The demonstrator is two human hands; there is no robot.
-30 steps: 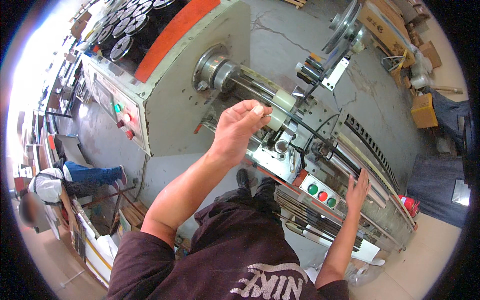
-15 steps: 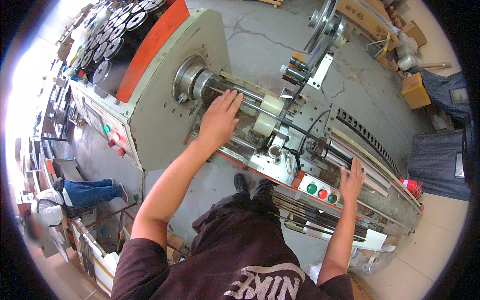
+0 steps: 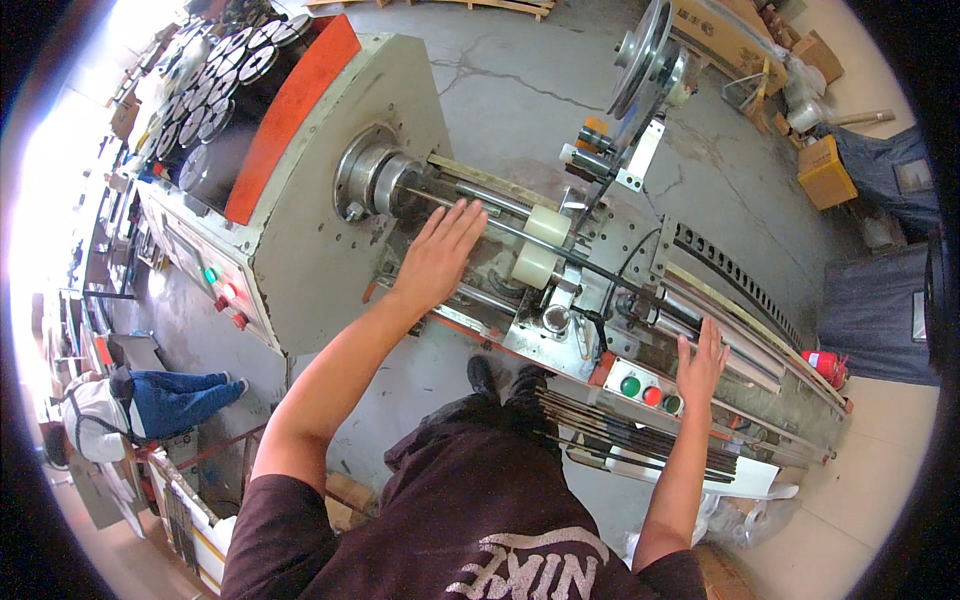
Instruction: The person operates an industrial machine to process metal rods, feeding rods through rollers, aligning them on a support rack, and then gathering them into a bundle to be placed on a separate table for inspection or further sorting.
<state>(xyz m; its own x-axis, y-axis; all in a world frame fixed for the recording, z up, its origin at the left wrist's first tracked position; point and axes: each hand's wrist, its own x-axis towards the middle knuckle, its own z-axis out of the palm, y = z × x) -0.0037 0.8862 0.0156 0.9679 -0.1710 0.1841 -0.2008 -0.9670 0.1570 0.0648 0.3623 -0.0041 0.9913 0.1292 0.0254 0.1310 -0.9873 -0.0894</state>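
Observation:
My left hand [image 3: 436, 258] lies flat with fingers stretched over a long thin rod [image 3: 590, 262], just right of the round metal chuck [image 3: 390, 182]. Whether its fingertips touch the rod is unclear. The rod runs from the chuck side past two white rollers, an upper one [image 3: 547, 226] and a lower one [image 3: 535, 265], toward the machine's right part. My right hand [image 3: 702, 368] is open, its fingertips at the rod's right-hand stretch, near the shiny metal cylinder [image 3: 735, 362]. A small button panel [image 3: 643, 388] sits left of the right hand.
The headstock cabinet [image 3: 310, 220] with an orange guard [image 3: 293, 118] stands at left. Beyond it are stacked black spools [image 3: 215, 110]. Several dark rods [image 3: 640, 440] lie on a rack below the machine. A person [image 3: 150, 405] is at far left. A red extinguisher [image 3: 826, 367] stands at right.
My view has shifted slightly. The left hand sits a little farther right of the chuck. My right hand stays in nearly the same place. The person at far left has changed posture.

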